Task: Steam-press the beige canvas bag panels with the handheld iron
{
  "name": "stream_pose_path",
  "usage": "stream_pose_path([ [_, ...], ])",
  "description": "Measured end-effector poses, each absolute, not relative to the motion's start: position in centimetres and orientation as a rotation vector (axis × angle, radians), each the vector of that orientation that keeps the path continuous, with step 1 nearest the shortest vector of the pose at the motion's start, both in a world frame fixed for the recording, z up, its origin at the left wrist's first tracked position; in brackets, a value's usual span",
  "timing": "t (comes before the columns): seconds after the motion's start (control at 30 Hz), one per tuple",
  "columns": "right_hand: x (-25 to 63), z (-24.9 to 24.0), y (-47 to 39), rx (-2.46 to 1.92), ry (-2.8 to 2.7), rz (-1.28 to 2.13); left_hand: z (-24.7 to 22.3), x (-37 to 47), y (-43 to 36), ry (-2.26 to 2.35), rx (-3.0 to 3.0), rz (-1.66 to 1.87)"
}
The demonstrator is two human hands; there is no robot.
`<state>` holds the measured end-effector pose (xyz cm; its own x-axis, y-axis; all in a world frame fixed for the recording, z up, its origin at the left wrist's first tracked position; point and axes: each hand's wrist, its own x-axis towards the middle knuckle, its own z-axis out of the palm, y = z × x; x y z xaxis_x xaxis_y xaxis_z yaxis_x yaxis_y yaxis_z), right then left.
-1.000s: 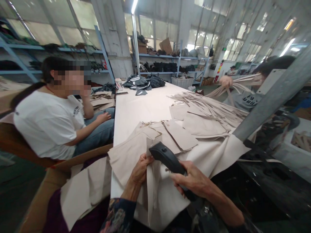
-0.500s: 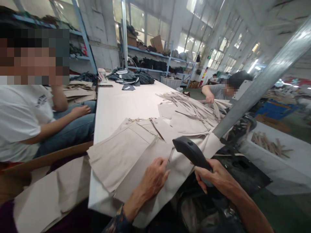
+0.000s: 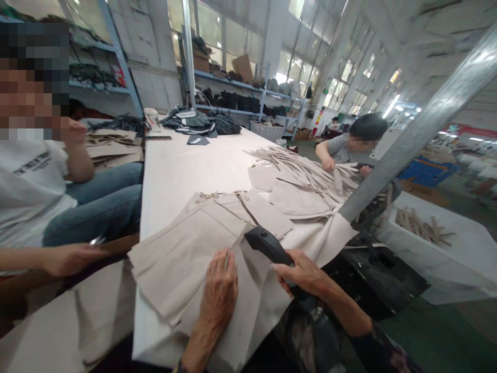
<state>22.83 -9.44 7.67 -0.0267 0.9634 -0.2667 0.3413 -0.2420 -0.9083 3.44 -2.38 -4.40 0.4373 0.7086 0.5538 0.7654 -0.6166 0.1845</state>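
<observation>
My right hand (image 3: 305, 274) is wrapped round the handle of a curved black tool (image 3: 267, 243), whose head hangs over the beige fabric pieces. My left hand (image 3: 220, 285) lies palm down on a beige fabric panel (image 3: 248, 305) at the near table edge, its fingers stretched forward. Left of it, flat beige panels (image 3: 174, 248) are stacked, with small metal fittings (image 3: 207, 196) at their far edge. The underside of my left hand is hidden.
White table (image 3: 186, 166) with beige strips (image 3: 295, 166) and dark bundles (image 3: 194, 122) on it. A seated person (image 3: 34, 191) is at the left, another person (image 3: 361, 137) beyond. A metal pole (image 3: 411, 129) slants at right, near a white bin (image 3: 446, 254).
Both my hands and the black tool have moved left, and my left hand now lies flatter on the fabric. The left person's lower hand has come into view with a small shiny object.
</observation>
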Motion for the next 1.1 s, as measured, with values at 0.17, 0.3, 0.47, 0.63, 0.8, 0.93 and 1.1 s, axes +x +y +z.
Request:
stream_pose_path([
  [0.17, 22.6, 7.4, -4.5, -1.657, -1.325, 1.222, -4.4, 3.3, -2.5, -1.321, -2.617, -0.881],
  [0.3, 23.4, 8.7, -3.5, -1.652, -1.302, 1.144, -4.3, 3.3, -2.6, -1.354, -2.602, -0.946],
  [0.47, 24.3, 10.5, -7.4, -1.640, -1.283, 1.167, -3.9, 3.5, -2.7, -1.489, -2.514, -1.040],
  [0.63, 23.6, 9.0, -9.7, -1.630, -1.346, 1.312, -3.7, 3.4, -2.7, -1.554, -2.501, -1.139],
  [0.8, 22.3, 7.3, -6.7, -1.578, -1.325, 1.331, -3.7, 3.2, -2.4, -1.581, -2.504, -1.116],
  [0.93, 22.9, 8.2, -5.9, -1.560, -1.298, 1.193, -2.5, 2.9, -1.4, -1.640, -2.618, -1.043],
  [1.1, 25.1, 10.7, -9.3, -1.566, -1.265, 1.110, 3.8, 0.8, 2.1, -1.458, -2.454, -1.005],
])
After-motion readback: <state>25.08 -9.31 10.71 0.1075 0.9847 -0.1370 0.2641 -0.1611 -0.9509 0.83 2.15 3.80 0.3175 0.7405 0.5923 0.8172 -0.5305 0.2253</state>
